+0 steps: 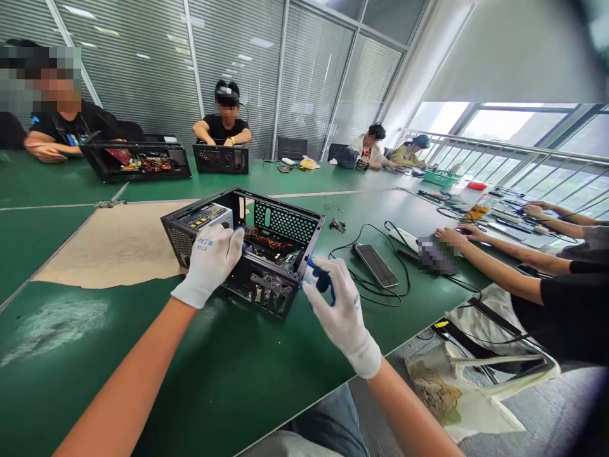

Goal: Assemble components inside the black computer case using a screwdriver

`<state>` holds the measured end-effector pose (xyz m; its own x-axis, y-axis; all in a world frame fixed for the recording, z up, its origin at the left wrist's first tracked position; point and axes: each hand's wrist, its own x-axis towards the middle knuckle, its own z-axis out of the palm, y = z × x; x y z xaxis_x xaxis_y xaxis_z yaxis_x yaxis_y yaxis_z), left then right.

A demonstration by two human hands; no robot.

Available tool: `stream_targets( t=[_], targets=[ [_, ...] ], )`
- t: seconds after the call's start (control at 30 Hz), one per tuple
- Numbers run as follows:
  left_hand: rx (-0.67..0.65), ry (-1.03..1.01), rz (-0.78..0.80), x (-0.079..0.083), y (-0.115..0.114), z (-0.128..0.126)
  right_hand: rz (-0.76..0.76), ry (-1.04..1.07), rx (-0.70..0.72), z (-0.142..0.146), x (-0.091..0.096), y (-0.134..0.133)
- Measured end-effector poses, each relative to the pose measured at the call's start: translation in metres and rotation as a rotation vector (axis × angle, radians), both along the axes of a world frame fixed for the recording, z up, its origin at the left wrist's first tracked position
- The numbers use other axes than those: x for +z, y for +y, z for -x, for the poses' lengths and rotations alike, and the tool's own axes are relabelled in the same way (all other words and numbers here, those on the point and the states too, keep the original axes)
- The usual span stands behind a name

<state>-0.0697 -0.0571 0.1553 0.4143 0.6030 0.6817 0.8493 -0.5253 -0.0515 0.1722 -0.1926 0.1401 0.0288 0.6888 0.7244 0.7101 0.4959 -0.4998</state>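
A black computer case (266,279) lies open-topped on the green table in front of me, with a power supply (209,216) at its left end and cables (266,240) and boards inside. My left hand (214,254), in a white glove with blue fingertips, is closed over the near rim of the case beside the power supply; its fingertips are partly hidden inside. At the case's right near corner is my right hand (333,292), gloved alike. Its thumb and forefinger are apart, close to the corner, and nothing shows between them.
A sheet of brown cardboard (109,244) lies left of the case. To the right are a phone (375,264), a looped black cable (404,279) and small metal parts (337,225). A co-worker's hands (451,238) rest further right. Two other cases (143,162) stand across the table.
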Motion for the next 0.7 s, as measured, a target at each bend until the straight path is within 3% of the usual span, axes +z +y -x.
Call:
stream_targets(
  t=[0.13,0.33,0.7],
  targets=[
    [-0.007,0.096,-0.049,-0.002,0.002,0.001,0.101,-0.102,0.097,0.005,-0.009,0.003],
    [0.001,0.182,-0.078,-0.004,0.005,0.003,0.172,-0.178,0.256,-0.01,-0.005,0.011],
    [0.005,-0.103,-0.001,-0.003,0.002,-0.004,0.392,-0.218,0.416,-0.029,0.02,0.017]
  ],
)
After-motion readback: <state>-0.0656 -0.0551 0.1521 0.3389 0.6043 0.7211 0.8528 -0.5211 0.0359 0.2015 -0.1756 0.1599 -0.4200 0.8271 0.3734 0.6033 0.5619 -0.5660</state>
